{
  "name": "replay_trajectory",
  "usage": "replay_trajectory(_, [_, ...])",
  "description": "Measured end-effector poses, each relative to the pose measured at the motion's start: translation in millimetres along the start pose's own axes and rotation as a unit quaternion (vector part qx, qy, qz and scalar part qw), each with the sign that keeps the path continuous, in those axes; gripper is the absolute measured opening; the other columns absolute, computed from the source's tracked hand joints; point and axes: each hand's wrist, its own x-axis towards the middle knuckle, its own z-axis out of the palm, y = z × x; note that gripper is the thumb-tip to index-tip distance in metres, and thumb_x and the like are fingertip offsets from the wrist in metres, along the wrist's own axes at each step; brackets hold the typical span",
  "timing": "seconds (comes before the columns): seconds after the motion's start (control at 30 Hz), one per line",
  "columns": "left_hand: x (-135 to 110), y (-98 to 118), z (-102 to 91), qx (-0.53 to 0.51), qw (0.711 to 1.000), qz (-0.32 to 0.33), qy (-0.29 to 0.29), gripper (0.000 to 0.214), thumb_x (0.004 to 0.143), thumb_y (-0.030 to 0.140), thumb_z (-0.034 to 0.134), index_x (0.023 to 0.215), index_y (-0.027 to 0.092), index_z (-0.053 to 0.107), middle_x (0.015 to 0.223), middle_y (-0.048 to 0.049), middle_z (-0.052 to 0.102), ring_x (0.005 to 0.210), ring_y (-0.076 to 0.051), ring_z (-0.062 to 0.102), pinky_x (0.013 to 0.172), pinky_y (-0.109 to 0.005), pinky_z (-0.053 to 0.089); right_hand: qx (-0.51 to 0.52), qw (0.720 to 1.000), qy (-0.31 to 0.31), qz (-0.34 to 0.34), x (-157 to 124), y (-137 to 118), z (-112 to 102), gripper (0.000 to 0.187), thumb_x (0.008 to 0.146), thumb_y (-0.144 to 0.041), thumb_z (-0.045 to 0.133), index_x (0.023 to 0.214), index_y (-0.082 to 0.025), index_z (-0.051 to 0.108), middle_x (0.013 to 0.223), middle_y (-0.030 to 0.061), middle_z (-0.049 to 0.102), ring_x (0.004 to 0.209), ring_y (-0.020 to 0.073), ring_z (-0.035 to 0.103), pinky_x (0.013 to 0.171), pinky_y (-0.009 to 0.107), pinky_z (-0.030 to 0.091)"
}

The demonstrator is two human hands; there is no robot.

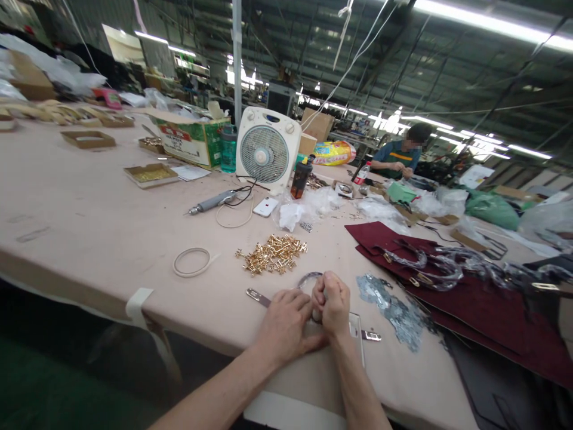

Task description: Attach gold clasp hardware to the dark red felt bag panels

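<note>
Head: hands (285, 321) over metal-tipped strap (371, 336)

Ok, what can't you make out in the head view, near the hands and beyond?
All in the head view:
Inside the right hand: hidden by its curled fingers.
Middle of the brown strap: covered by the left hand and right hand.
Count of gold pieces: small, heaped together.
Pale panel: cut off by the lower edge.
Anything in the co-worker's hands: too small.
</note>
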Motion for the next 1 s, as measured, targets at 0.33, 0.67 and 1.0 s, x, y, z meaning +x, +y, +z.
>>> replay_trajectory(0.33, [0.0,-1.9,0.1,-0.006,1.000,0.002,-0.004,0.047,0.079,0.047,0.081,0.119,0.027,0.066,0.123,-0.0053,0.071,0.123,-0.031,0.056,0.109,-0.048,0.038,-0.049,0.993,-0.068,-0.086,-18.9,-3.8,-7.1,0.043,0.104,-0.038,0.055,0.065,-0.022,0.047,0.058,-0.0043,0.044,0.048,0.0104,0.037,0.047,0.026,0.030])
replay_trajectory(0.67, [0.0,0.2,-4.4,-0.011,1.000,-0.003,-0.008,0.040,0.079,0.046,0.082,0.110,0.027,0.067,0.117,-0.0039,0.071,0.121,-0.029,0.057,0.109,-0.047,0.039,-0.045,0.996,-0.064,-0.052,-19.0,-7.3,-1.7,0.049,0.103,-0.046,0.057,0.062,-0.023,0.047,0.054,-0.0047,0.042,0.046,0.0108,0.035,0.044,0.026,0.027])
replay_trajectory(1.0, [0.0,4.2,-7.4,-0.009,1.000,-0.014,-0.010,0.048,0.080,0.048,0.081,0.120,0.028,0.065,0.121,-0.0044,0.071,0.120,-0.030,0.057,0.110,-0.048,0.040,-0.018,0.984,-0.041,-0.172,-17.8,-37.5,10.6,0.046,0.105,-0.043,0.053,0.064,-0.023,0.045,0.053,-0.0054,0.040,0.046,0.0118,0.037,0.046,0.027,0.030])
